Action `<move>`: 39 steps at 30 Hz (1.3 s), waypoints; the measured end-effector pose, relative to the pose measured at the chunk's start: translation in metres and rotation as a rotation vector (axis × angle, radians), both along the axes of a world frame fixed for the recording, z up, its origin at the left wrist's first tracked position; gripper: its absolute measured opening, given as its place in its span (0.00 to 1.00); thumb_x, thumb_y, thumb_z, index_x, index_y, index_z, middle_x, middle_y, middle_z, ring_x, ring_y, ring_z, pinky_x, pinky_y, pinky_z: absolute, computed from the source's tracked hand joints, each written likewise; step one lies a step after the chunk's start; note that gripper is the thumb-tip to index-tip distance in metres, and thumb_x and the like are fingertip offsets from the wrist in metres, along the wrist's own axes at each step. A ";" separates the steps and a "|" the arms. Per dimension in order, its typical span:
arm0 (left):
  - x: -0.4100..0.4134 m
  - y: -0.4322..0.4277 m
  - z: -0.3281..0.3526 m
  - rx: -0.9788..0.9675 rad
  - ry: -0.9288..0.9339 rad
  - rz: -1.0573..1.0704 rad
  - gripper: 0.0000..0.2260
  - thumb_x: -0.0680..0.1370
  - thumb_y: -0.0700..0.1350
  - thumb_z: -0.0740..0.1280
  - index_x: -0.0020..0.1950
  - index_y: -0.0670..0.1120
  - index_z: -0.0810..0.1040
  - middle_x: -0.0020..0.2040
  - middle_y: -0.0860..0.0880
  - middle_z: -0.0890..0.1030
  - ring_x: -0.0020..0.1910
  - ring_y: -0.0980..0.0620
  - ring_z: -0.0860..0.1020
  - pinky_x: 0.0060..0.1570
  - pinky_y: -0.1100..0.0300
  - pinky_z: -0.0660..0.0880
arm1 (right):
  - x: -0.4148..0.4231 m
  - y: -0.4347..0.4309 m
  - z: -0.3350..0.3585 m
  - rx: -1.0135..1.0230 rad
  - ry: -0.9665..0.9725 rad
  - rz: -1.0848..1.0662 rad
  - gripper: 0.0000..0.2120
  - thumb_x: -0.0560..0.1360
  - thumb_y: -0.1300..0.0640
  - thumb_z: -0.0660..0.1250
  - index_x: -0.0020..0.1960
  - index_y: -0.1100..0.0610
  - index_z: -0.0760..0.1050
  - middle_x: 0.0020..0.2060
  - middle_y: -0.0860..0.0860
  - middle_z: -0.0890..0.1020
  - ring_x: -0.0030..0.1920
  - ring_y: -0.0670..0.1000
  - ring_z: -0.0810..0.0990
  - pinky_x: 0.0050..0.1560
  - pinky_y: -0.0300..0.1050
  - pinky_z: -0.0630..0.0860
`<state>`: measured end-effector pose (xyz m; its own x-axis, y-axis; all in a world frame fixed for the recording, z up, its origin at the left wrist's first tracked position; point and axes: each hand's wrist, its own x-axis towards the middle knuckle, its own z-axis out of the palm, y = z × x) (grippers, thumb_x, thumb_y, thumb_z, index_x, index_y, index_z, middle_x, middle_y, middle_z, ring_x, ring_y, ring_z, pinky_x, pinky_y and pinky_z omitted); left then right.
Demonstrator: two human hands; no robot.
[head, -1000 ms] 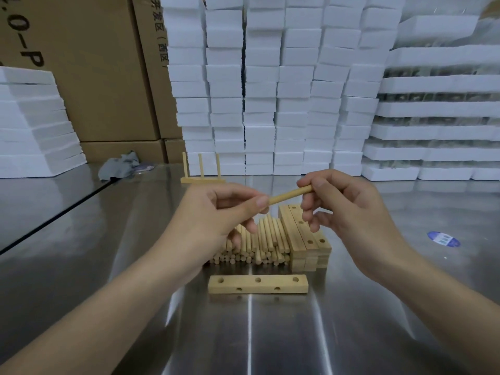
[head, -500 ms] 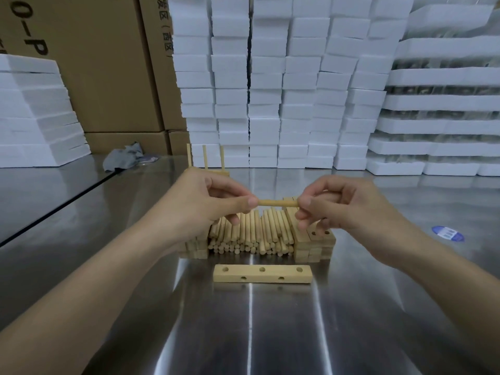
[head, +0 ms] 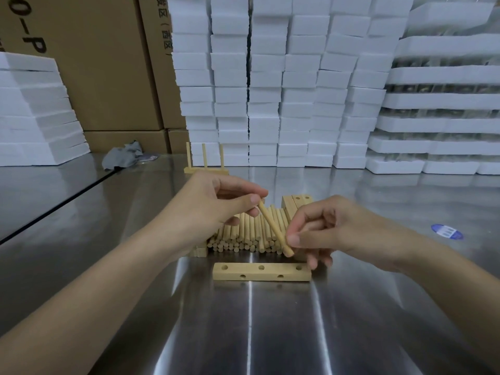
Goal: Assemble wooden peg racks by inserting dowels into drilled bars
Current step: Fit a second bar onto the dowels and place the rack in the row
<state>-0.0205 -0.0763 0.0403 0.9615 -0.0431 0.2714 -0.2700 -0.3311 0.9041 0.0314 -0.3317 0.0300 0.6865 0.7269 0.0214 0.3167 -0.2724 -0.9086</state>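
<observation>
– While the dowel [head: 273, 226] slants just above the drilled bar [head: 262, 275], who has it?
– Both: left grip [head: 213, 207] pinches its top, right grip [head: 341, 228] its bottom. Behind, a dowel pile [head: 243, 236] lies on the steel tabletop [head: 270, 334].

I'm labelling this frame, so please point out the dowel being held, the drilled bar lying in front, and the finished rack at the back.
held dowel [head: 275, 228], head view, mid-shaft.
drilled bar [head: 262, 272], head view, centre of the bar.
finished rack [head: 204, 156], head view, middle peg.
</observation>
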 end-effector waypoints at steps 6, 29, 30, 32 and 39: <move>-0.005 -0.021 -0.008 -0.080 -0.145 -0.028 0.08 0.78 0.43 0.78 0.57 0.49 0.87 0.45 0.48 0.90 0.41 0.53 0.87 0.38 0.68 0.77 | -0.005 0.012 -0.005 0.149 -0.059 -0.086 0.08 0.76 0.50 0.76 0.49 0.54 0.85 0.32 0.52 0.79 0.31 0.50 0.75 0.32 0.40 0.73; -0.002 -0.018 -0.008 -0.246 -0.018 -0.086 0.14 0.72 0.49 0.79 0.57 0.54 0.88 0.54 0.48 0.89 0.47 0.55 0.86 0.48 0.57 0.76 | -0.003 0.003 0.001 0.212 -0.012 0.077 0.13 0.80 0.49 0.72 0.57 0.57 0.86 0.32 0.56 0.80 0.34 0.48 0.78 0.40 0.40 0.76; -0.002 -0.017 -0.008 -0.246 -0.020 -0.091 0.15 0.71 0.50 0.80 0.57 0.54 0.88 0.54 0.47 0.89 0.47 0.55 0.86 0.47 0.57 0.76 | -0.003 0.003 0.001 0.208 -0.013 0.079 0.13 0.79 0.49 0.72 0.57 0.57 0.86 0.33 0.58 0.80 0.35 0.49 0.78 0.41 0.42 0.76; -0.001 -0.015 -0.009 -0.250 -0.023 -0.115 0.14 0.72 0.49 0.81 0.57 0.54 0.88 0.53 0.47 0.89 0.47 0.54 0.86 0.46 0.59 0.77 | -0.004 0.002 0.002 0.198 -0.014 0.079 0.14 0.79 0.49 0.71 0.57 0.57 0.86 0.39 0.66 0.81 0.37 0.50 0.79 0.45 0.46 0.77; -0.002 -0.015 -0.011 0.262 -0.245 0.013 0.07 0.80 0.43 0.75 0.53 0.55 0.87 0.46 0.55 0.87 0.31 0.48 0.81 0.33 0.62 0.76 | -0.006 -0.012 0.027 -0.065 -0.222 0.021 0.13 0.85 0.49 0.61 0.59 0.47 0.84 0.34 0.51 0.72 0.34 0.47 0.73 0.37 0.36 0.74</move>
